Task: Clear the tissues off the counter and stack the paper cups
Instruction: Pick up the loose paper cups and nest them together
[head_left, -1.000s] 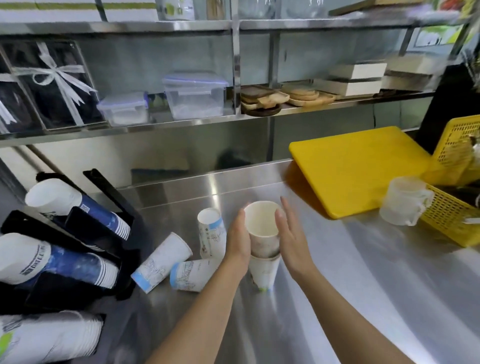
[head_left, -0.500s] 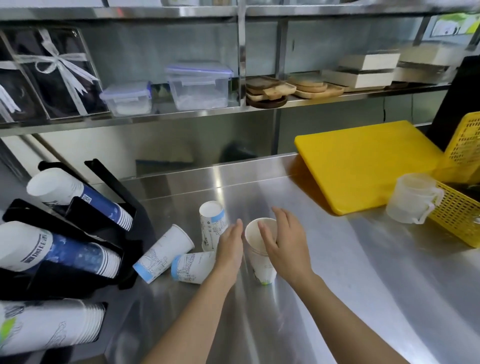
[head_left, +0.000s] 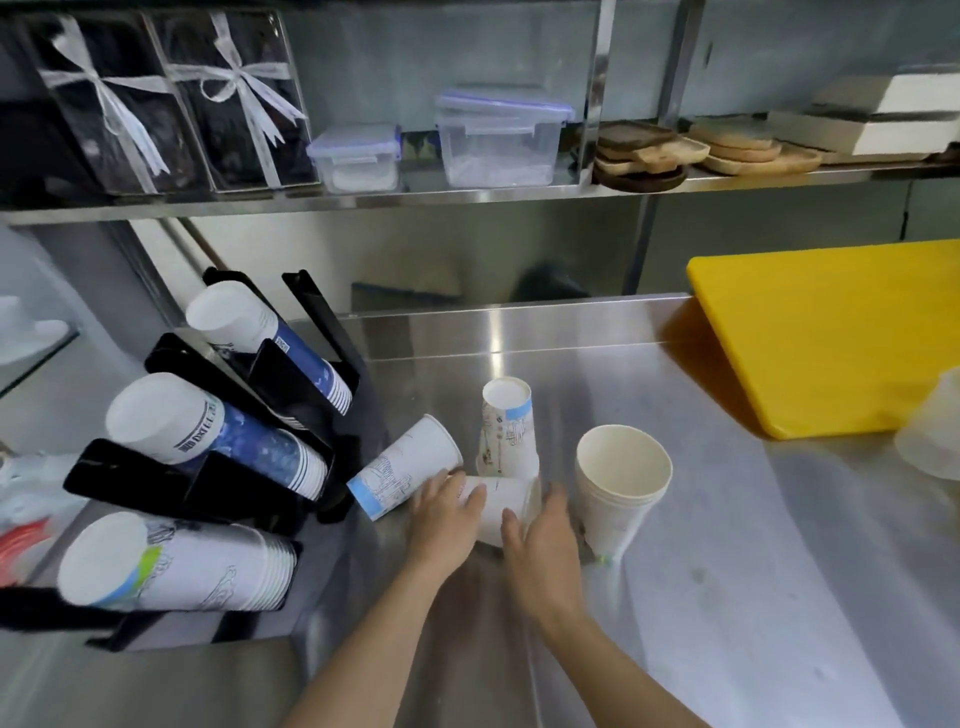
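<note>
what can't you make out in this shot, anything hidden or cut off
- Lying cup, head view: mostly covered by the left hand and right hand, so how firmly it is held is unclear.
- Cup stack: the number of nested cups is too fine to count.
- Translucent jug: cut off by the right edge.
- Tissues: none identifiable; the white and red items at the left edge are blurred.

Four loose paper-cup items are being counted on the counter (head_left: 727, 597): one upright nested stack (head_left: 621, 483), one upside-down cup (head_left: 509, 428), and two cups lying on their sides (head_left: 405, 473) (head_left: 501, 506). Three sleeves of cups are being counted in the black rack (head_left: 291, 389). Two hands are being seen, left (head_left: 441, 519) and right (head_left: 540, 545). On the shelf, two lidded plastic containers (head_left: 498, 140) (head_left: 356, 158) and two ribbon-tied boxes (head_left: 234, 98) (head_left: 109, 109) are being counted, and one yellow board (head_left: 831, 332).
</note>
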